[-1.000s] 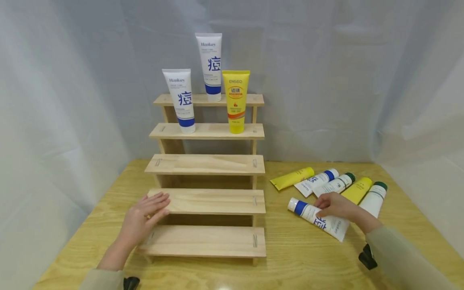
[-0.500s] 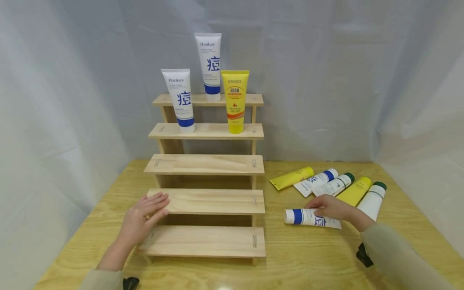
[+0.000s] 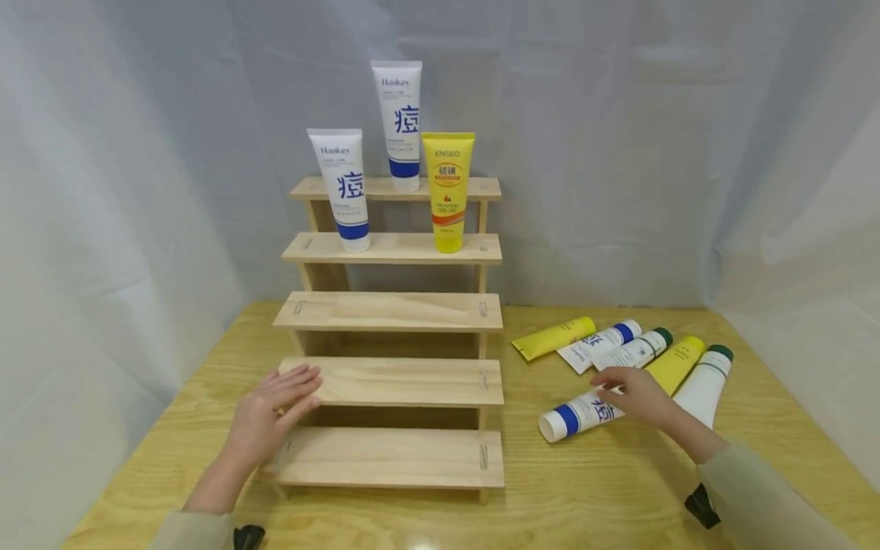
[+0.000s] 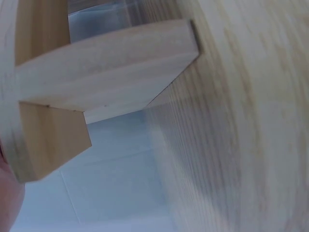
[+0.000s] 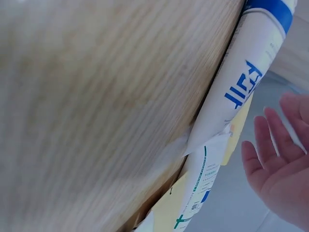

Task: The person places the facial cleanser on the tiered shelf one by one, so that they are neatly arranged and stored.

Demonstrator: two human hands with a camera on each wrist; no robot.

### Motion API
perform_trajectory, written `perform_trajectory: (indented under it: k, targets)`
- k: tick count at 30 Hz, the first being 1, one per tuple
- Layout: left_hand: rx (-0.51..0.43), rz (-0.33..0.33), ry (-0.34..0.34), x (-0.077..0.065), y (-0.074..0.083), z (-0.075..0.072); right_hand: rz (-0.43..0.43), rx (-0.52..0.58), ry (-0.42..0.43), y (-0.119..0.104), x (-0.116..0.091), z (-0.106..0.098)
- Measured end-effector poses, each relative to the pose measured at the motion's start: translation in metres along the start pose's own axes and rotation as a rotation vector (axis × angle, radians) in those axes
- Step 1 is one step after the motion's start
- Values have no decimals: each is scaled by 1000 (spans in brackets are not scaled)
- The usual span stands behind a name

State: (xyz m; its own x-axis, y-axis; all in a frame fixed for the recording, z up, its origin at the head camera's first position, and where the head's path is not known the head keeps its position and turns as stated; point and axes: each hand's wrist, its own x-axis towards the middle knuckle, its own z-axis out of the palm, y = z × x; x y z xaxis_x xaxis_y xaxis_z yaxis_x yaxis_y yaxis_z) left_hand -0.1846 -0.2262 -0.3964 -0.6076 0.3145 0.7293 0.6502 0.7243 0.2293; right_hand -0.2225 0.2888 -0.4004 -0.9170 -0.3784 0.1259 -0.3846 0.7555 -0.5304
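Observation:
My left hand [image 3: 264, 409] rests with extended fingers on the left end of the second-lowest step of a wooden tiered stand [image 3: 406, 382]. In the left wrist view a bit of that hand [image 4: 8, 198] shows beside the stand's underside [image 4: 106, 67]. On the right, my right hand [image 3: 639, 396] hovers over a white squeeze tube [image 3: 580, 412] with a blue band, which lies on the table, cap toward the stand. Seen from the right wrist, the fingers [image 5: 273, 133] are loosely bent and apart from the white tube [image 5: 236, 87], holding nothing.
Behind the right hand lie several more tubes: a yellow tube [image 3: 555, 337], a blue-banded white tube [image 3: 596, 346] and green-capped ones [image 3: 708, 382]. Two white tubes [image 3: 338, 183] and a yellow tube [image 3: 448, 191] stand cap-down on the upper steps. Pale curtains [image 3: 605, 153] surround the wooden table [image 3: 522, 473].
The blue-banded white tube has turned, its cap end swinging toward the near side, and my right hand has let go of it. My left hand stays put.

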Motion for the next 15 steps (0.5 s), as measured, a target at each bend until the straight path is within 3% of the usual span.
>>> perform_trajectory:
  k: [3,6,12,15]
  targets:
    - [-4,6,8,0,1,-1,150,52,25,-4,-11,-3]
    - [-4,14,16,1,1,-1,263,109,-2,-6,-21,-5]
    - [-2,17,15,1,0,0,420,255,-104,-5,-34,0]
    - [-2,10,13,0,0,0,468,251,-126,-3,-33,5]
